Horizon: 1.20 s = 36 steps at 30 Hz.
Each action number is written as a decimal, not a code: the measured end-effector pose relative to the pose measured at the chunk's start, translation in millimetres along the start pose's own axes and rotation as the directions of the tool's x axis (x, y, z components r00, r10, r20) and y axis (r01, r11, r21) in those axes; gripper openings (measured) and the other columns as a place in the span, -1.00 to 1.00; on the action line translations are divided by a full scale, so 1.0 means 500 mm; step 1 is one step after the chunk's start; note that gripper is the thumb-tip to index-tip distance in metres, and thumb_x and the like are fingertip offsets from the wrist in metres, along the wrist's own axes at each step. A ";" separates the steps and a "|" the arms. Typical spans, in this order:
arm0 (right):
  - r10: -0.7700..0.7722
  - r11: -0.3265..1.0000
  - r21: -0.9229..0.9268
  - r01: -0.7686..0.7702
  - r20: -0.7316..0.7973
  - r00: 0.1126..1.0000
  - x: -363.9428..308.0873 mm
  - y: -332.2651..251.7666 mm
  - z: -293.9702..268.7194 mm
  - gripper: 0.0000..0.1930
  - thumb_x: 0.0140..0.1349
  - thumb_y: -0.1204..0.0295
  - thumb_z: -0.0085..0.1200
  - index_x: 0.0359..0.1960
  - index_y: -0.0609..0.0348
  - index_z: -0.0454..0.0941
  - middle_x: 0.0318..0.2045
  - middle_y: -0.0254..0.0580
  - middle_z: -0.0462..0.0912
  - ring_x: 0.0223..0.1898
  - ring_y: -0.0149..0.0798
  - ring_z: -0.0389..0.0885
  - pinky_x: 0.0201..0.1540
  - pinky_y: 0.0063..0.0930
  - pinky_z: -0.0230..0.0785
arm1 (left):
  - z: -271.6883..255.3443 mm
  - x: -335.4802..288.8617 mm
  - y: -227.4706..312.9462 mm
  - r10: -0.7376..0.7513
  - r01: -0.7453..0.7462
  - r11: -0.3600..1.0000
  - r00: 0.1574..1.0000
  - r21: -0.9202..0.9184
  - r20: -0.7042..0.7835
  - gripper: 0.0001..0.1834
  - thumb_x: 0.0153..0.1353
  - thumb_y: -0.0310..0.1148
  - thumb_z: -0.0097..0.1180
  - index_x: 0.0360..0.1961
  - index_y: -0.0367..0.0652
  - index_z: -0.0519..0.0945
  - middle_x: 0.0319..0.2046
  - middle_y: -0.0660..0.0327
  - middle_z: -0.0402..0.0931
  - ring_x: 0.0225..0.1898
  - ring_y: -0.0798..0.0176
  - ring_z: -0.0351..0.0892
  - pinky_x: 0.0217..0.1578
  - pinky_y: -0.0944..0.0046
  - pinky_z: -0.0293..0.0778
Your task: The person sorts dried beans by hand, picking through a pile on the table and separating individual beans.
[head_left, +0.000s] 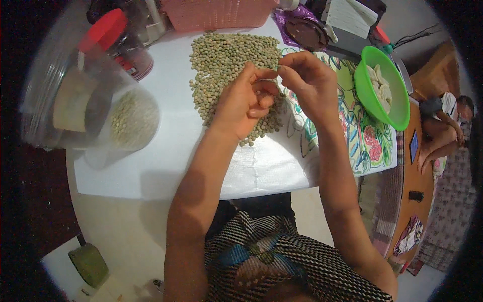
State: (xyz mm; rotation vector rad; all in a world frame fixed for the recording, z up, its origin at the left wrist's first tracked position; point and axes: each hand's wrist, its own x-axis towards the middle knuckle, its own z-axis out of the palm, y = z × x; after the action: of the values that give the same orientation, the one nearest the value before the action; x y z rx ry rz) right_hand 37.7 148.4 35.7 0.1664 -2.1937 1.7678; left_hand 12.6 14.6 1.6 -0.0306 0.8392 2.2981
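A spread of dried green peas lies on a white sheet over the table. My left hand is above the lower part of the pile, palm partly up, fingers curled in. Its thumb and forefinger come together, and whatever may be in them is too small to make out. Just to its right, my right hand makes a pinch, its fingertips almost meeting the left forefinger. Anything between those fingertips is also too small to name. Both hands cover part of the peas.
A large clear plastic jar with peas inside lies at left, beside a red-lidded jar. Behind the pile stands a pink basket. A green bowl with pale pieces is at right, on a patterned cloth. A person sits beyond.
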 end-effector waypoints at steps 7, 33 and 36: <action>-0.100 0.988 0.120 0.096 0.022 0.995 -0.019 -0.048 0.024 -0.94 0.00 0.55 0.03 -0.50 0.29 0.44 -0.61 -0.29 0.45 -0.58 -0.54 0.40 -0.53 -0.67 0.27 | 0.000 -0.012 0.008 -0.029 0.027 0.998 0.999 -0.059 -0.033 -0.61 0.19 -0.06 -0.24 -0.37 -0.19 0.40 -0.59 0.27 0.37 -0.72 0.53 0.19 -0.83 0.60 -0.03; -0.656 -0.112 0.767 -0.632 0.420 0.627 -0.159 -0.265 0.083 -0.81 0.15 0.44 -0.18 -0.26 0.32 0.34 -0.36 -0.08 0.41 -0.62 -0.26 0.41 -0.58 -0.32 0.35 | -0.035 0.011 0.015 0.047 -0.027 0.980 0.994 -0.196 0.098 -0.66 0.17 -0.13 -0.24 -0.40 -0.18 0.45 -0.58 0.25 0.38 -0.78 0.54 0.03 -0.84 0.58 -0.09; -0.602 -0.006 0.825 -0.565 0.448 0.661 -0.164 -0.280 0.073 -0.80 0.15 0.44 -0.18 -0.26 0.32 0.33 -0.36 -0.07 0.41 -0.62 -0.26 0.41 -0.57 -0.32 0.35 | -0.035 0.010 0.015 0.050 -0.036 0.980 0.997 -0.197 0.065 -0.66 0.17 -0.12 -0.22 -0.40 -0.17 0.46 -0.58 0.25 0.39 -0.78 0.54 0.03 -0.85 0.58 -0.09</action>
State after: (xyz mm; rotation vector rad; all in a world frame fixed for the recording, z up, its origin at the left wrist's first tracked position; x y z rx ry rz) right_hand 149.0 72.4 133.3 1.5633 -0.2471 3.2997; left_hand 1.0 3.4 -9.2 -0.0189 0.5813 2.4003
